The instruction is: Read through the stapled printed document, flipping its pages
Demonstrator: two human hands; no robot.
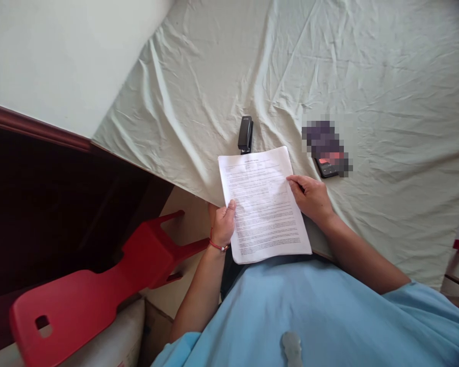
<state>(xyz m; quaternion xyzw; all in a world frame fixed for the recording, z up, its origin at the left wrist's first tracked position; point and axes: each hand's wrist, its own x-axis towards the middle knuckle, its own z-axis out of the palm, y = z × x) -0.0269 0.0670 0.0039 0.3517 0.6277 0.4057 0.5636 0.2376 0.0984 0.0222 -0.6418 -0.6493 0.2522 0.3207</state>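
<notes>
A stack of printed paper sheets [265,209] is held up in front of my body, over the near edge of the cloth-covered surface. My left hand [224,223] grips its left edge, thumb on top and the other fingers hidden underneath. At the upper right edge, my right hand [309,196] pinches the paper between thumb and curled fingers. A black stapler [245,134] lies just beyond the top edge of the sheets, its near end close to the paper. The lower part of the stack tilts toward my blue shirt.
Wrinkled pale green cloth [386,127] covers the surface. A phone [327,165], partly blurred out, lies to the right of the paper. A red plastic chair [99,290] stands at the lower left, near dark wood panelling [42,204].
</notes>
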